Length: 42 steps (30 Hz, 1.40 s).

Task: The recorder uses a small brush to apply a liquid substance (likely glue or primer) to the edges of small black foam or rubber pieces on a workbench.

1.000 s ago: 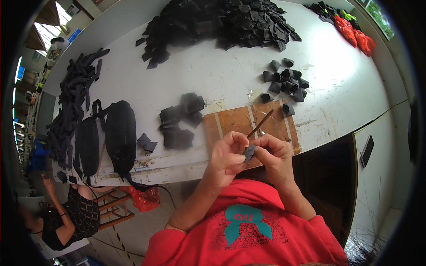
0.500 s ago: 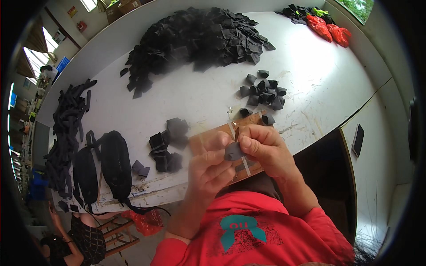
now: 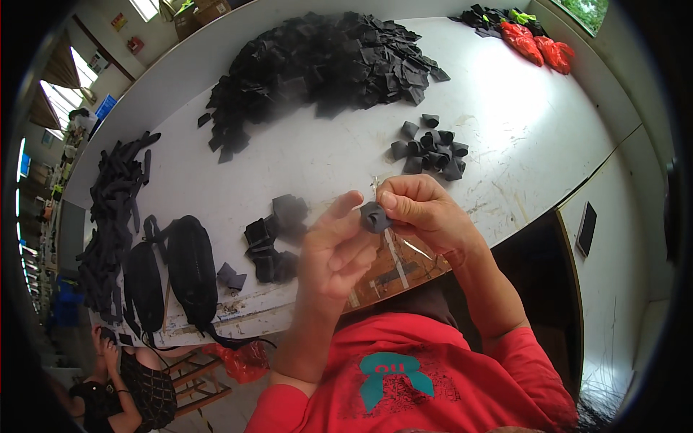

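A small dark grey fabric piece [image 3: 374, 216], curled round with a hollow in its middle, is held up over a brown wooden board [image 3: 393, 270]. My right hand [image 3: 426, 209] pinches its upper right edge between thumb and fingers. From the other side my left hand [image 3: 336, 249] grips it with curled fingers, while one fingertip points up, apart from it. Beyond the board lies a cluster of similar curled pieces [image 3: 433, 148]. Several flat dark pieces [image 3: 271, 249] lie in a small stack left of my left hand.
A large heap of black fabric pieces [image 3: 325, 68] covers the table's far side. Rolled dark strips [image 3: 115, 195] and a black pouch [image 3: 189, 267] lie at left. Red plastic bags [image 3: 538, 47] sit far right. A phone-like dark slab [image 3: 587, 227] is at right; another person [image 3: 108, 390] sits lower left.
Both hands have shifted slightly up and left, and the fabric piece has turned to show its hollow. Curled pieces near the board's far edge no longer show. The other person's hands have come together.
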Each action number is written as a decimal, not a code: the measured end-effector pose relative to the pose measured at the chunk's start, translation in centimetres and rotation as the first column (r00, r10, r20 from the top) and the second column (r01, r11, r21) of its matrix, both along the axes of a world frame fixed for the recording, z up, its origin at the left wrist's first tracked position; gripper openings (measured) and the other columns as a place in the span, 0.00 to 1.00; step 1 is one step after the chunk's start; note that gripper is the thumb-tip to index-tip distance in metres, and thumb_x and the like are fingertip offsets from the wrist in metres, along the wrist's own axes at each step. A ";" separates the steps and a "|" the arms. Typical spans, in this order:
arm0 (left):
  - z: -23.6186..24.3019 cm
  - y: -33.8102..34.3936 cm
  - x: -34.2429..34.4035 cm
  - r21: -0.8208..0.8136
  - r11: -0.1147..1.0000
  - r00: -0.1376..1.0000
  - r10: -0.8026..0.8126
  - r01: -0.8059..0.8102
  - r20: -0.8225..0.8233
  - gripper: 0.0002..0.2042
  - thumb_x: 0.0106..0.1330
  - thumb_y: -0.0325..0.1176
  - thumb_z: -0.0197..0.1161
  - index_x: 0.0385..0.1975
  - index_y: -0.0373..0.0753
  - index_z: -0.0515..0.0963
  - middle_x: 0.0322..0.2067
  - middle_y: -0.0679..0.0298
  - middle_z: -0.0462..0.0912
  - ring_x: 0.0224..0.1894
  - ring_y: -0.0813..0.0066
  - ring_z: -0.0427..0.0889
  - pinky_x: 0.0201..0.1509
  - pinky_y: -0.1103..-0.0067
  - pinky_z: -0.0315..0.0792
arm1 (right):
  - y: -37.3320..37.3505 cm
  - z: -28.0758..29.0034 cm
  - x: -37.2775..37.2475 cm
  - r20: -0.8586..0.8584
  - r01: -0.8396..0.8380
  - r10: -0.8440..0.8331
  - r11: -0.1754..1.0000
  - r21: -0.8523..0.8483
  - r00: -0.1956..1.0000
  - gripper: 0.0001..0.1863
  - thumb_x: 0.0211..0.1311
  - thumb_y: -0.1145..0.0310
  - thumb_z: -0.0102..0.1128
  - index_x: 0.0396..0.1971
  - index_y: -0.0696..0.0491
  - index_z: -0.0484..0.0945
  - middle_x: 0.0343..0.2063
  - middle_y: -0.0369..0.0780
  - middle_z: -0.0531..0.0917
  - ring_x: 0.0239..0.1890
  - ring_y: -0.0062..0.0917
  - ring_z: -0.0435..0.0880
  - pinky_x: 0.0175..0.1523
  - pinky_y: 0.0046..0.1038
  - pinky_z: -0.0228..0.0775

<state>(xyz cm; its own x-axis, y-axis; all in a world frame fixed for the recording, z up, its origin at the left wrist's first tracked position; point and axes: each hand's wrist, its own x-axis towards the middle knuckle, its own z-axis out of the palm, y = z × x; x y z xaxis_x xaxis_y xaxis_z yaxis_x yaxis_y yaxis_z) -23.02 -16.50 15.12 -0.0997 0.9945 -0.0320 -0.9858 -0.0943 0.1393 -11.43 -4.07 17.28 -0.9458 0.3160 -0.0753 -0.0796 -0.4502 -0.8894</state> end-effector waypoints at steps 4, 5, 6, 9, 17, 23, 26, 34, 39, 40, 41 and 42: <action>-0.7 -0.5 0.2 -0.149 0.985 0.965 0.050 -0.090 -0.256 0.08 0.60 0.24 0.51 0.39 0.36 0.71 0.26 0.65 0.76 0.08 0.90 0.55 0.11 0.90 0.48 | -0.4 -2.8 0.4 -0.079 -0.029 0.020 0.993 -0.112 0.997 0.12 0.58 0.61 0.56 0.24 0.54 0.74 0.16 0.26 0.67 0.17 0.07 0.58 0.20 0.11 0.49; -0.4 -0.3 0.0 -0.234 0.968 0.959 0.022 -0.092 -0.284 0.06 0.59 0.24 0.54 0.36 0.38 0.71 0.21 0.69 0.73 0.09 0.91 0.55 0.11 0.91 0.48 | -0.3 -2.5 0.1 -0.043 -0.005 0.000 0.995 -0.099 0.999 0.11 0.58 0.61 0.56 0.25 0.54 0.75 0.16 0.26 0.67 0.17 0.08 0.58 0.20 0.12 0.49; 0.1 0.0 -0.1 -0.232 0.968 0.957 0.020 -0.090 -0.288 0.06 0.59 0.24 0.54 0.36 0.38 0.71 0.21 0.69 0.73 0.09 0.91 0.55 0.11 0.91 0.48 | 0.1 -2.5 0.0 -0.047 -0.002 -0.002 0.995 -0.097 0.999 0.11 0.58 0.61 0.56 0.25 0.54 0.75 0.16 0.26 0.67 0.17 0.08 0.58 0.20 0.12 0.49; 1.2 0.2 0.2 -0.244 0.969 0.999 -0.044 0.035 -0.031 0.06 0.57 0.23 0.54 0.34 0.39 0.71 0.21 0.69 0.72 0.10 0.91 0.56 0.11 0.91 0.47 | 0.6 -2.5 -0.1 -0.029 -0.059 0.056 0.991 -0.116 0.998 0.11 0.59 0.61 0.56 0.24 0.53 0.75 0.16 0.26 0.67 0.17 0.08 0.59 0.21 0.12 0.50; 0.4 -0.8 2.5 -0.121 0.868 0.655 0.265 -0.482 -0.708 0.07 0.59 0.24 0.54 0.37 0.34 0.72 0.28 0.63 0.76 0.18 0.89 0.66 0.17 0.91 0.58 | -0.6 -2.5 0.4 -0.001 0.039 -0.039 0.997 0.060 0.999 0.15 0.59 0.59 0.55 0.21 0.55 0.73 0.13 0.27 0.68 0.17 0.09 0.61 0.21 0.14 0.50; 2.5 0.0 1.7 0.415 0.807 -0.227 0.350 -0.419 -0.909 0.15 0.54 0.20 0.59 0.42 0.28 0.70 0.37 0.57 0.75 0.41 0.74 0.73 0.46 0.82 0.66 | -2.7 -1.2 1.5 -0.146 0.441 -0.438 0.713 0.545 0.887 0.12 0.54 0.63 0.61 0.29 0.57 0.74 0.16 0.32 0.70 0.18 0.13 0.67 0.23 0.17 0.59; 2.1 0.1 1.3 0.429 0.783 -0.276 0.334 -0.451 -0.901 0.08 0.57 0.24 0.58 0.35 0.31 0.73 0.31 0.61 0.77 0.33 0.76 0.76 0.41 0.84 0.68 | -3.2 -0.7 2.0 -0.273 0.474 -0.408 0.552 0.686 0.871 0.15 0.49 0.64 0.64 0.35 0.55 0.75 0.19 0.35 0.72 0.17 0.18 0.71 0.22 0.19 0.63; 0.8 0.1 2.8 0.190 0.725 0.408 0.562 -0.662 -0.720 0.04 0.63 0.27 0.52 0.31 0.33 0.72 0.30 0.60 0.76 0.35 0.75 0.73 0.46 0.77 0.65 | -4.0 -1.9 1.0 -0.427 0.463 -0.412 -0.013 0.886 0.805 0.07 0.50 0.71 0.60 0.29 0.54 0.75 0.18 0.36 0.72 0.17 0.27 0.73 0.20 0.25 0.64; 0.2 0.5 3.1 0.156 0.690 0.388 0.562 -0.707 -0.730 0.05 0.64 0.29 0.50 0.32 0.34 0.71 0.29 0.60 0.75 0.35 0.74 0.72 0.47 0.75 0.65 | -4.6 -2.1 1.9 -0.437 0.594 -0.496 0.215 0.775 0.750 0.14 0.45 0.71 0.62 0.35 0.54 0.74 0.22 0.37 0.74 0.19 0.25 0.75 0.22 0.23 0.67; 0.6 0.5 3.2 0.145 0.652 0.356 0.571 -0.744 -0.740 0.05 0.64 0.29 0.50 0.32 0.34 0.70 0.29 0.60 0.74 0.35 0.74 0.72 0.47 0.76 0.65 | -4.8 -1.2 1.8 -0.435 0.593 -0.498 0.216 0.775 0.750 0.14 0.45 0.71 0.62 0.35 0.54 0.74 0.22 0.37 0.74 0.19 0.25 0.75 0.22 0.23 0.67; 0.8 0.7 3.4 0.138 0.612 0.323 0.580 -0.779 -0.748 0.05 0.64 0.28 0.49 0.32 0.33 0.70 0.29 0.60 0.74 0.36 0.75 0.72 0.46 0.76 0.65 | -4.6 0.1 1.5 -0.445 0.555 -0.459 0.133 0.821 0.769 0.15 0.44 0.71 0.62 0.36 0.54 0.74 0.22 0.37 0.74 0.20 0.25 0.75 0.22 0.23 0.67; 0.9 0.7 3.5 0.140 0.614 0.324 0.580 -0.777 -0.748 0.05 0.64 0.28 0.49 0.32 0.33 0.70 0.29 0.60 0.74 0.36 0.75 0.72 0.46 0.76 0.65 | -4.3 0.7 1.2 -0.450 0.513 -0.418 0.046 0.857 0.789 0.17 0.43 0.71 0.63 0.37 0.54 0.74 0.23 0.37 0.74 0.20 0.25 0.75 0.23 0.23 0.67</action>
